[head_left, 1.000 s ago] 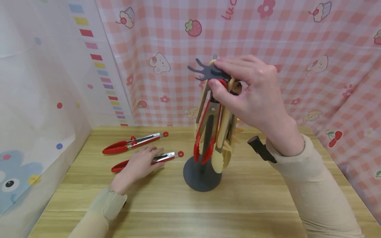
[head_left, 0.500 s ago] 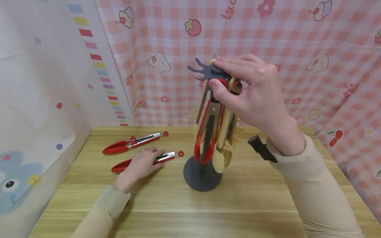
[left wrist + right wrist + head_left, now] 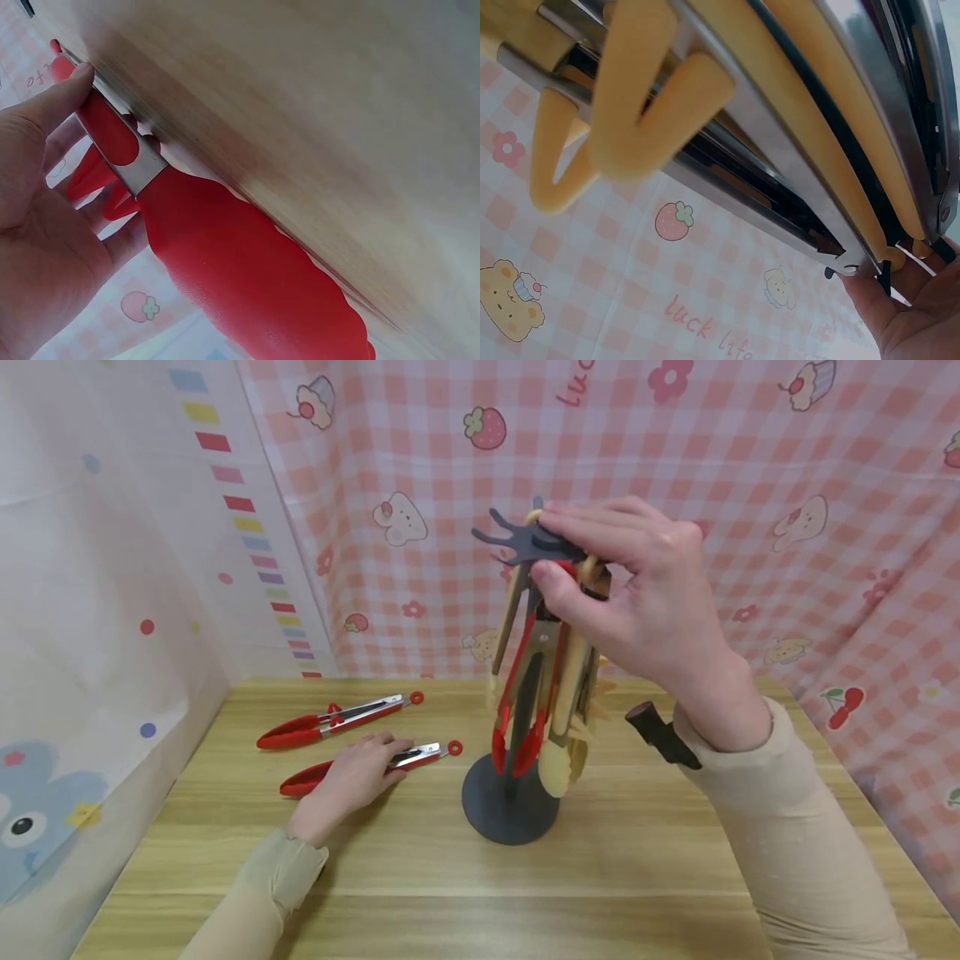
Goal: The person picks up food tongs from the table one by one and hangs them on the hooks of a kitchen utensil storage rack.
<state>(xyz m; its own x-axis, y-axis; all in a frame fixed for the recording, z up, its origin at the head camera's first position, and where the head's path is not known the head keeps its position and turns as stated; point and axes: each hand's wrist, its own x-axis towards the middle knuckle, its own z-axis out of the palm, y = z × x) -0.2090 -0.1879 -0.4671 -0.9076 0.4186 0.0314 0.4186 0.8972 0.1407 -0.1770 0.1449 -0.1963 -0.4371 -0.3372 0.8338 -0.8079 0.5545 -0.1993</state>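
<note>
A dark grey stand [image 3: 512,541] with curved hooks at its top holds several hanging tongs. My right hand [image 3: 645,581] grips the right side of its top, thumb below the hooks and fingers above, hiding part of them. Red-tipped tongs [image 3: 530,745] hang at the front, close under my thumb; yellow tongs [image 3: 555,767] hang to the right and show large in the right wrist view. On the table, my left hand [image 3: 358,771] holds the nearer red tongs [image 3: 303,779] by the handle. In the left wrist view its thumb lies along the red grip [image 3: 112,131], the other fingers behind.
Another pair of red tongs [image 3: 292,733] lies on the wooden table [image 3: 420,893] just behind the left hand. The stand's round base [image 3: 487,814] rests near the middle. A pink checked curtain [image 3: 420,443] hangs at the back, a white one [image 3: 135,552] at the left.
My left hand has shifted slightly to the right along the tongs. The hanging red-tipped tongs have swung a little to the right. My right hand has barely moved.
</note>
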